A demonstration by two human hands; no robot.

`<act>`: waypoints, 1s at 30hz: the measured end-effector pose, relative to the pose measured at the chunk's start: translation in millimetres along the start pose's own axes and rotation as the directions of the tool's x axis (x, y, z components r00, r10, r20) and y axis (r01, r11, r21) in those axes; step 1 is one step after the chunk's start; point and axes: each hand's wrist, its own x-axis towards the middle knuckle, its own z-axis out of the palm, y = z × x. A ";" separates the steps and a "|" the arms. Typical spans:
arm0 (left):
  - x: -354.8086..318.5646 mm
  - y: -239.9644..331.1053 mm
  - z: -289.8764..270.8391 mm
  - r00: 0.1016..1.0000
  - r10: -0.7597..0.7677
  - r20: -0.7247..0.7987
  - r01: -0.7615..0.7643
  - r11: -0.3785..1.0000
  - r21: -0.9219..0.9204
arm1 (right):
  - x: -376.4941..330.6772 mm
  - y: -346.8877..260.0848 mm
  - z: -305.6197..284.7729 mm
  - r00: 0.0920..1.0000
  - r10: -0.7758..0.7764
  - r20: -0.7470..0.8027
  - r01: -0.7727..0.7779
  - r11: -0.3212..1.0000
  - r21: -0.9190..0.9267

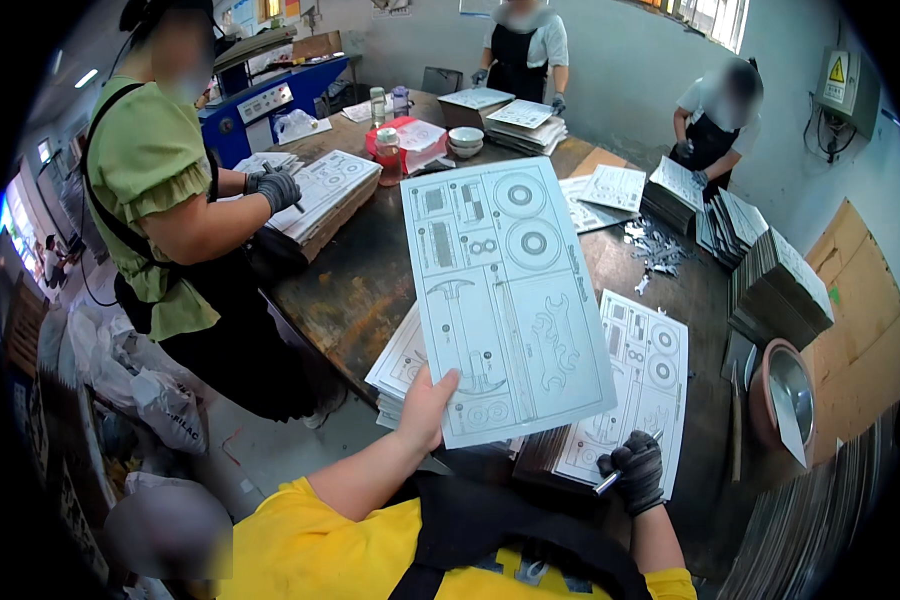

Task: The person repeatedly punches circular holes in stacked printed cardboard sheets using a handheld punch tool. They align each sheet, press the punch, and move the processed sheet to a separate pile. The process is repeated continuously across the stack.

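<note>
My left hand (428,408), bare, grips the lower left corner of a large pale card sheet (505,290) printed with outlines of a wrench, rings and other parts. It holds the sheet lifted above the dark worktable (360,290). My right hand (635,470) wears a black glove and is closed on a small metal rod (608,483). It rests on the near edge of a stack of similar printed sheets (635,385). Another stack (400,365) lies under the lifted sheet, by my left hand.
A person in a green top (155,170) stands at left with a gloved hand on a sheet stack (320,195). Two more people work at the far side among stacks (530,125). Also there: a red box (410,140), punched scraps (655,255), tall stacks (780,285), a metal bowl (788,390).
</note>
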 end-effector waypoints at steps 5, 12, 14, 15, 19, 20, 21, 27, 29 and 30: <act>18.6 0.7 11.0 0.998 -0.043 -0.038 0.045 0.999 0.031 | 2.6 -2.0 3.4 0.999 -0.005 -0.045 0.005 1.000 0.005; 41.8 -7.6 19.7 0.994 -0.096 0.052 0.098 0.995 -0.030 | 2.5 -2.7 1.7 0.999 0.033 -0.011 -0.032 0.999 0.022; 46.6 -10.4 20.9 0.990 -0.137 0.043 0.139 0.990 -0.037 | 1.1 -0.5 4.8 0.999 0.026 -0.034 -0.026 1.000 -0.008; 49.3 -11.1 21.2 0.987 -0.153 0.040 0.154 0.987 -0.040 | 1.3 0.9 6.3 0.999 0.018 -0.050 -0.020 0.999 -0.025; 52.0 -12.8 18.7 0.980 -0.197 0.017 0.198 0.979 -0.037 | -1.8 0.7 5.9 0.995 0.087 0.041 -0.087 0.996 -0.008; 53.1 -14.2 16.8 0.978 -0.209 0.006 0.209 0.977 -0.047 | -2.3 0.9 6.7 0.996 0.084 0.001 -0.084 0.996 -0.017; 54.1 -14.0 14.0 0.977 -0.211 -0.011 0.210 0.976 -0.056 | 1.1 -1.5 7.3 0.996 0.074 -0.052 -0.075 0.997 -0.028; 57.5 -15.8 -0.5 0.974 -0.198 -0.106 0.188 0.977 -0.100 | -2.0 0.4 7.2 0.999 0.037 -0.017 -0.038 0.998 -0.050; 60.3 -18.8 -8.9 0.971 -0.210 -0.112 0.195 0.972 -0.131 | -2.5 2.5 10.3 0.997 -0.023 -0.076 0.017 0.996 -0.084; 59.7 -17.0 -9.5 0.970 -0.208 -0.125 0.193 0.973 -0.125 | -2.4 3.7 11.2 0.997 -0.034 -0.066 0.029 0.998 -0.063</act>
